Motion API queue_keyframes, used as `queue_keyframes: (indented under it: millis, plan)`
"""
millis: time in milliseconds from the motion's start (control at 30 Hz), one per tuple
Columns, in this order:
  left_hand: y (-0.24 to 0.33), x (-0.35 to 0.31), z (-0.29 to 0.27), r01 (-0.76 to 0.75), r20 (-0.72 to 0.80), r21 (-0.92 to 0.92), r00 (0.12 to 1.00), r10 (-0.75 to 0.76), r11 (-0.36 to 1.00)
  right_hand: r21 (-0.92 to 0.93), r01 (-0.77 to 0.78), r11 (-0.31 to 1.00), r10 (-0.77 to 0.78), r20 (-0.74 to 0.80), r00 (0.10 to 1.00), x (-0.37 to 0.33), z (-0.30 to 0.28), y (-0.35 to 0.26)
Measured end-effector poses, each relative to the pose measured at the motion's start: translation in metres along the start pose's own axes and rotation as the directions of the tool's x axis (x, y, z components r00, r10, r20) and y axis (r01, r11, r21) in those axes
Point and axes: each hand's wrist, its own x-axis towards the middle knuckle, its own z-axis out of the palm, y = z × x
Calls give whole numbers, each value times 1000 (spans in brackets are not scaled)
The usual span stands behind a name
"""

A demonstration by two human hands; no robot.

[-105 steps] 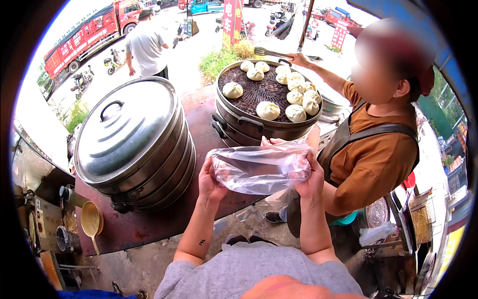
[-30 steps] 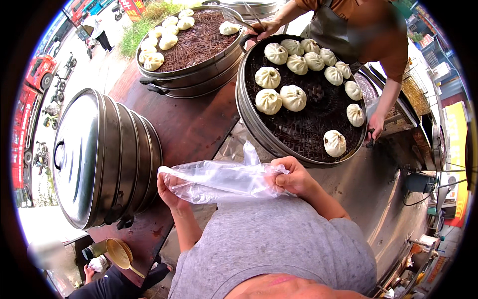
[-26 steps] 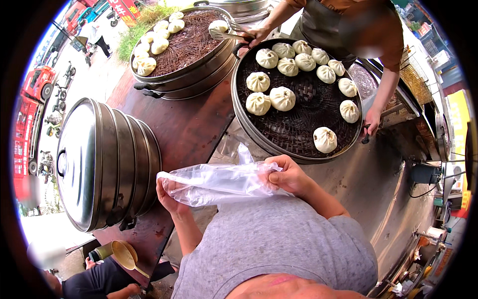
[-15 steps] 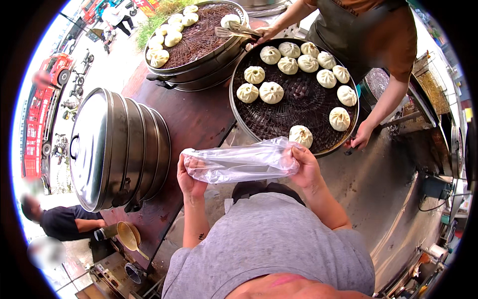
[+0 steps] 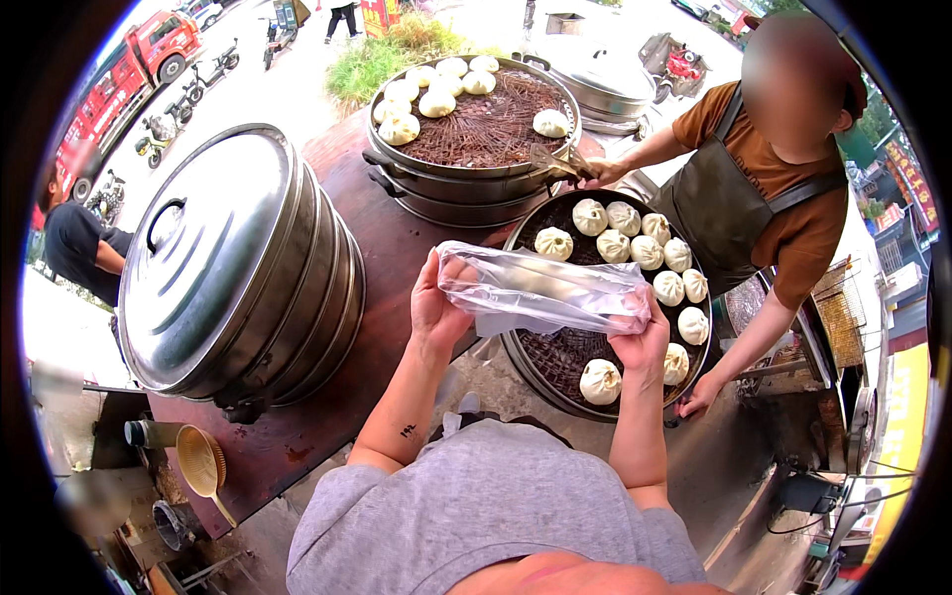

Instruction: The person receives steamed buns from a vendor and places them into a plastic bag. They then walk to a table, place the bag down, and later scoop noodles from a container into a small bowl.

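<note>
Your left hand (image 5: pixel 436 309) and right hand (image 5: pixel 640 337) pinch a clear bag (image 5: pixel 540 290), fingers closed on its ends, above the steamer tray (image 5: pixel 555 362).

Part of the near steamer tray (image 5: pixel 535 367) and its buns behind the clear plastic bag (image 5: pixel 540 293)

Stack of lidded steamers (image 5: pixel 238 268): left on the desk (image 5: pixel 397 248). Far steamer tray (image 5: pixel 471 109): behind centre, buns inside. Near steamer tray (image 5: pixel 615 307): right of centre, just before the far tray, buns inside. Plastic bag (image 5: pixel 540 290): over the near tray's left edge, between left hand (image 5: pixel 436 302) and right hand (image 5: pixel 643 337). Another person's tongs (image 5: pixel 555 159): between the trays. Ladle (image 5: pixel 203 461): below the desk's left edge.
</note>
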Motion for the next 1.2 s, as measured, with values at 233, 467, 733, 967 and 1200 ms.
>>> queue_keyframes:
  millis: [233, 467, 733, 967, 1200]
  plan:
    - [19, 11, -9, -59, -25, 203, 998, 66, 977, 31, -38, 999, 36, 77, 996, 26, 3, 9]
    - [29, 21, -6, -134, -124, 222, 979, 164, 966, -30, 48, 998, -54, -249, 967, 45, 37, 25]
    - [34, 29, -15, -179, -224, 194, 949, 221, 965, 12, -68, 998, 69, -130, 989, 63, 21, 26]
    - [38, 34, -39, -105, -187, 269, 970, 159, 957, -142, 34, 989, -93, -438, 894, 66, 53, 39]
    - [33, 45, -36, -13, -322, 294, 940, 112, 956, 8, -121, 993, 121, -146, 982, 92, -37, 2]
